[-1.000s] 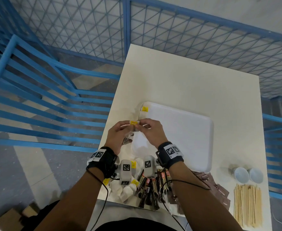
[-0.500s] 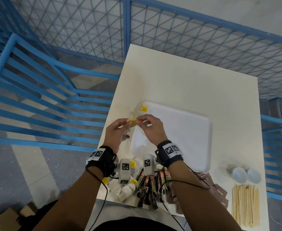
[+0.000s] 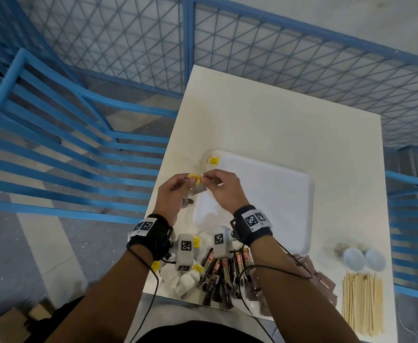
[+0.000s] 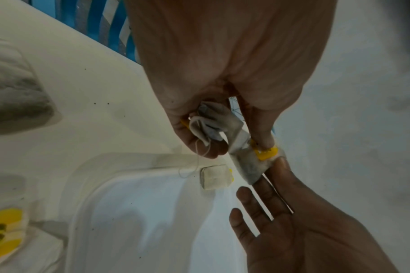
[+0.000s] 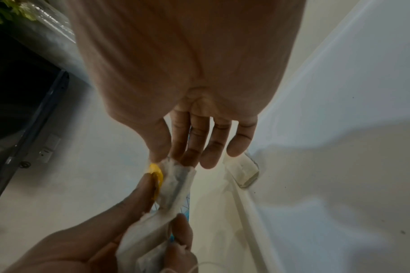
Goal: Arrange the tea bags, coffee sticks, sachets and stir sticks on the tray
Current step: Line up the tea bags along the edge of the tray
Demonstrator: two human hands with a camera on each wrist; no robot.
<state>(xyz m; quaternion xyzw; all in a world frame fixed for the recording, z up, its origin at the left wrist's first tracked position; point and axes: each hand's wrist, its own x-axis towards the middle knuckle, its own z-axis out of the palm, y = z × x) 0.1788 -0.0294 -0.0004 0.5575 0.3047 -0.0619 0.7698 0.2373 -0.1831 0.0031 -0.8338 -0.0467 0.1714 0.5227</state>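
Left hand [image 3: 172, 194] and right hand [image 3: 224, 189] both pinch one yellow-tagged tea bag [image 4: 248, 162] above the white tray [image 3: 277, 194]. One tea bag [image 4: 214, 177] lies in the tray corner. Coffee sticks [image 3: 224, 273] lie on the desk [image 3: 277, 120]; their label print is unreadable.

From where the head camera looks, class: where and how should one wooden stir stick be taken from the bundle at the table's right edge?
Pinch a stick from the stir sticks at its far end, near the two white cups, coming from above. They lie flat and packed side by side on the table, so the sides offer no gap; an outer stick probably frees most easily.
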